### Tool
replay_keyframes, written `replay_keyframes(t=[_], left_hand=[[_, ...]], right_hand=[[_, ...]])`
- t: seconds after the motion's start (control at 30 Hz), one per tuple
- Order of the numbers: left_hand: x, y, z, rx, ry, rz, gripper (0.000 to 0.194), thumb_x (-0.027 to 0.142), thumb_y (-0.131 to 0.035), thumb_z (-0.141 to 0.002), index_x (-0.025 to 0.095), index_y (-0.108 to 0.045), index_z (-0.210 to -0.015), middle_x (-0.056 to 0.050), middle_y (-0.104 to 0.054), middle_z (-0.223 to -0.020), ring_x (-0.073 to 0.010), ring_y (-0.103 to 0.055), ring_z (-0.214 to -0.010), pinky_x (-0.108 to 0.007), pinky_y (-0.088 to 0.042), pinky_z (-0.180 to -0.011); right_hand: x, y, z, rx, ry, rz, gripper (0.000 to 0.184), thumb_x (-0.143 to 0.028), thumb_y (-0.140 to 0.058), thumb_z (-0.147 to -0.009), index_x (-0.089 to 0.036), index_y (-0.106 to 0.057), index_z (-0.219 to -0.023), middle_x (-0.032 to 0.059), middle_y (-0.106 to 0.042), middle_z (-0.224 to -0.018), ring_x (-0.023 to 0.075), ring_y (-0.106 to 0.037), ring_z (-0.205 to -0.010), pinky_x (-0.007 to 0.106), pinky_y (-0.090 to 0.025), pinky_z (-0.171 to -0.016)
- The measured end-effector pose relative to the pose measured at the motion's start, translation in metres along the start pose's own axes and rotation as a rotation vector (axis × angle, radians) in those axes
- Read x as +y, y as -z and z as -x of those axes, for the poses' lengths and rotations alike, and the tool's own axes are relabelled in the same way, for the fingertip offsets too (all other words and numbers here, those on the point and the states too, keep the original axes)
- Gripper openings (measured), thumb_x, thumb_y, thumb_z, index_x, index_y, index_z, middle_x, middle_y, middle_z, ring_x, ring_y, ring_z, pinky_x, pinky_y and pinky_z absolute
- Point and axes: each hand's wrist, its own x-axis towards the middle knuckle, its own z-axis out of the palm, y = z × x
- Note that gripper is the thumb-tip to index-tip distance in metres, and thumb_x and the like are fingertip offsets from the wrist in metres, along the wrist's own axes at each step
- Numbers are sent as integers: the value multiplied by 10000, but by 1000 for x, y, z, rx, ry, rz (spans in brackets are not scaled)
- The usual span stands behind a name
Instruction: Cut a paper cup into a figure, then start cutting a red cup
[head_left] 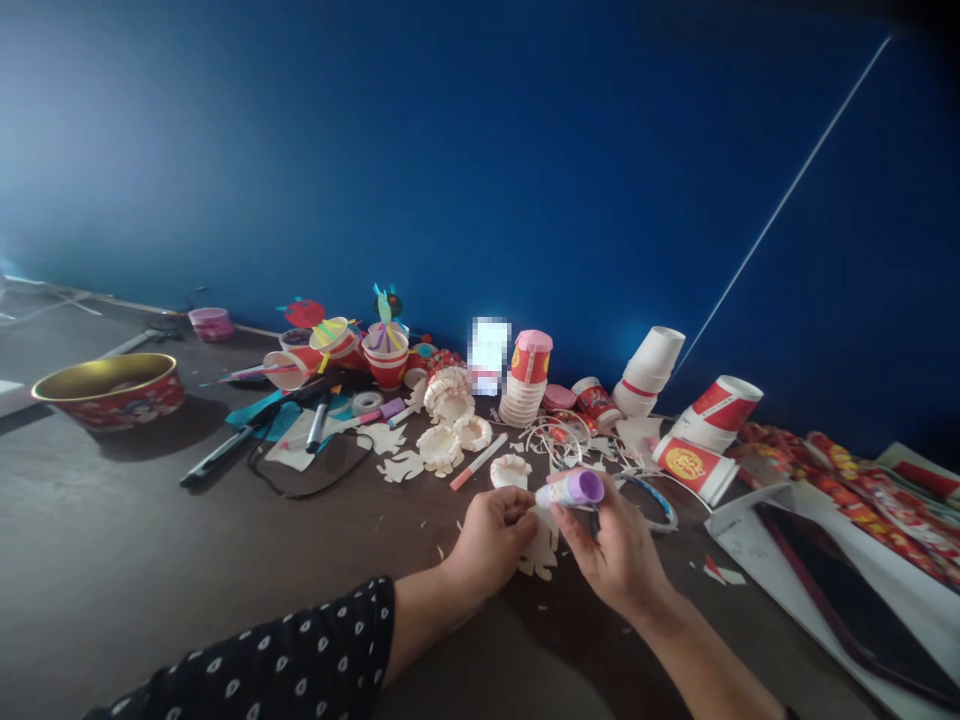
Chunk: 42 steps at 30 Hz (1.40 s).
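My right hand [619, 550] grips a purple-and-white glue stick [571, 488], its wide purple end toward me. Close beside its narrow white end, the fingers of my left hand [491, 535] are pinched together; what they hold is hidden. A white paper cut-out [541, 548] with a jagged edge shows just under and between both hands; whether it is held or lies on the table I cannot tell. Just beyond my left hand sits a cut-down white cup base [510, 470]. An orange-and-white marker [478, 461] lies to its left.
Stacked paper cups [523, 395] stand along the blue wall, with cut cup bottoms [441, 447] nearby. Left are a red-and-gold bowl [112, 392] and a pen [229, 455]. Right are tipped cups [694, 468], looped white cable [559, 435], and a phone [847, 590] in a white box lid.
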Motion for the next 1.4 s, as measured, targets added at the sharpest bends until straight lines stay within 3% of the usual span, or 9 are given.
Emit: replay_keyframes(t=[0.1, 0.3, 0.5, 0.6, 0.83, 0.97, 1.1, 1.23, 1.4], left_hand=[[1, 0, 1, 11, 1, -7, 153, 220, -603, -657, 114, -581, -766, -4, -606, -606, -96, -540, -515, -198, -403, -491], [-2, -1, -1, 25, 56, 60, 181, 215, -617, -637, 112, -571, -778, 1, -603, -581, -87, -532, -474, -193, -403, -466], [0, 0, 0, 6, 7, -27, 141, 226, -590, -668, 116, -573, -754, 4, -594, -586, -78, -513, -483, -184, -385, -464], [0, 0, 0, 8, 17, -10, 151, 223, -584, -662, 117, -572, -770, 3, -595, -594, -82, -517, -488, -191, -392, -472], [-3, 1, -2, 64, 17, -66, 126, 194, -565, -654, 126, -547, -759, 30, -537, -553, -72, -473, -476, -193, -364, -476], [0, 0, -2, 82, -3, -122, 87, 174, -534, -668, 130, -527, -743, 48, -490, -525, -56, -411, -453, -180, -312, -450], [5, -1, 1, 75, 13, -163, 82, 178, -535, -663, 129, -530, -729, 41, -495, -527, -61, -414, -456, -178, -301, -442], [6, -2, 3, 34, -10, -225, 93, 191, -524, -674, 123, -539, -735, 11, -552, -577, -72, -456, -481, -180, -324, -458], [0, -2, 3, -9, -72, -368, 118, 174, -514, -671, 119, -563, -763, -4, -575, -599, -83, -465, -501, -190, -340, -484]], right_hand=[[0, 1, 0, -16, -22, 31, 169, -267, -486, -841, -179, -496, -985, 94, -632, -875, 224, -607, -823, 347, -489, -729], [9, 4, 0, 122, -126, 171, 152, -329, -503, -821, -184, -504, -866, 78, -634, -748, 220, -615, -675, 318, -487, -615], [-3, -1, 2, 17, -14, 14, 171, -268, -486, -838, -181, -497, -985, 86, -634, -863, 217, -619, -808, 331, -497, -722], [-2, -1, 2, 20, -37, 40, 162, -273, -493, -833, -177, -500, -962, 85, -634, -837, 219, -620, -781, 329, -496, -703], [23, 9, -2, 163, -198, 239, 215, -372, -467, -831, -174, -495, -911, 77, -647, -718, 231, -637, -654, 299, -482, -582], [41, 11, -2, 179, -319, 323, 262, -407, -435, -847, -172, -508, -936, 78, -663, -707, 244, -637, -620, 303, -468, -532], [60, 11, 0, 174, -223, 385, 343, -396, -409, -864, -140, -524, -1059, 135, -650, -916, 264, -608, -833, 343, -477, -699], [71, 11, -1, 43, -209, 592, 284, -295, -482, -845, -160, -567, -1080, 117, -621, -959, 263, -539, -947, 347, -425, -817], [73, 9, -4, -61, -292, 720, 257, -229, -565, -791, -184, -621, -1038, 112, -608, -868, 281, -542, -907, 343, -430, -716]])
